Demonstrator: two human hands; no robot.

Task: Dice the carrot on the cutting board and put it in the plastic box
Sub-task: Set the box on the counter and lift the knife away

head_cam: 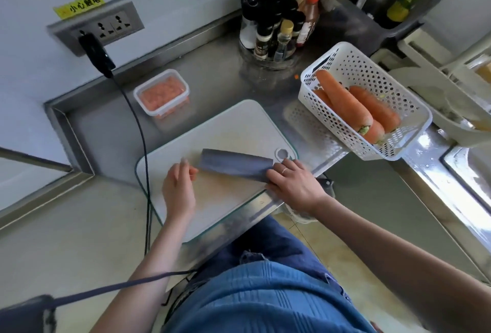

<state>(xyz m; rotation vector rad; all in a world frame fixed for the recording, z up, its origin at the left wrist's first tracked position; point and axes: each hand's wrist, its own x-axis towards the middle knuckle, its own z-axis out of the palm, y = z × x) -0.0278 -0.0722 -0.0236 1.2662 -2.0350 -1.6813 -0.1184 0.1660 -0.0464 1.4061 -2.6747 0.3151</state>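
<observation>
A white cutting board [228, 125] lies on the steel counter with no carrot pieces visible on it. A broad cleaver [233, 165] lies almost flat on the board. My right hand [295, 186] grips its handle end, fingers curled over the blade's heel. My left hand [179, 189] stands edge-down on the board, its fingertips touching the blade's left end. A clear plastic box [162, 93] filled with diced carrot sits behind the board on the left.
A white perforated basket [398, 88] with whole carrots [342, 98] stands at the right. A rack of seasoning bottles [276, 29] is at the back. A black cable [140, 130] runs from the wall socket [98, 24] past the board's left edge. A sink [467, 173] lies far right.
</observation>
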